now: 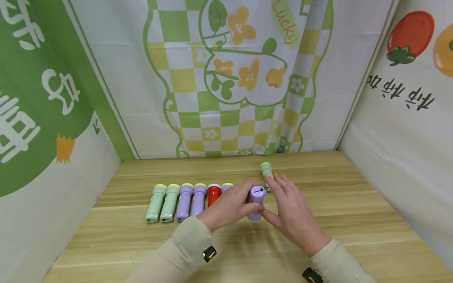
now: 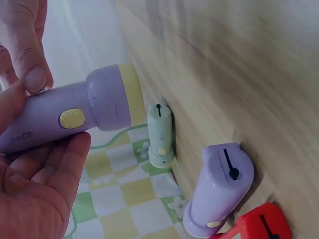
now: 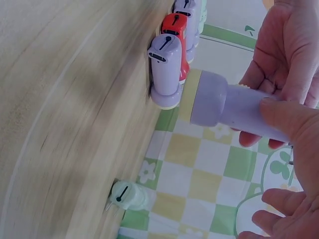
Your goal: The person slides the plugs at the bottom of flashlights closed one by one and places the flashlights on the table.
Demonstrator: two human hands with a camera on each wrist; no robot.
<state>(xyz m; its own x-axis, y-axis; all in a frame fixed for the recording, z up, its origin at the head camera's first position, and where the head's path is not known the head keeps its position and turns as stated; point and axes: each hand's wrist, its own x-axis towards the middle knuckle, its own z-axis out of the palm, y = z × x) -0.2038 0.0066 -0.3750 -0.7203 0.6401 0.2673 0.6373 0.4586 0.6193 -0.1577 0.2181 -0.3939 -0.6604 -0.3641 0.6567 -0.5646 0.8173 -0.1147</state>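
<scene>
A purple flashlight [image 1: 257, 195] with a pale yellow rim is held above the table by the left hand [image 1: 228, 204], whose fingers and thumb curl round its body. Its yellow switch [image 2: 72, 118] shows in the left wrist view. On the other side, the right hand [image 1: 295, 214] touches the flashlight's body with its thumb, its fingers spread away from it. Beyond the hands lies a light green flashlight [image 1: 266, 169], partly covered by the right fingers in the head view. Left of it, partly behind the left hand, lies another purple flashlight [image 2: 219, 174].
Several flashlights lie side by side on the wooden table [image 1: 116, 236]: green ones [image 1: 154, 204] at the left end, then purple ones [image 1: 185, 202], a red one [image 1: 214, 192] and the purple one at the right end. Printed cloth [image 1: 116, 78] hangs behind and at both sides.
</scene>
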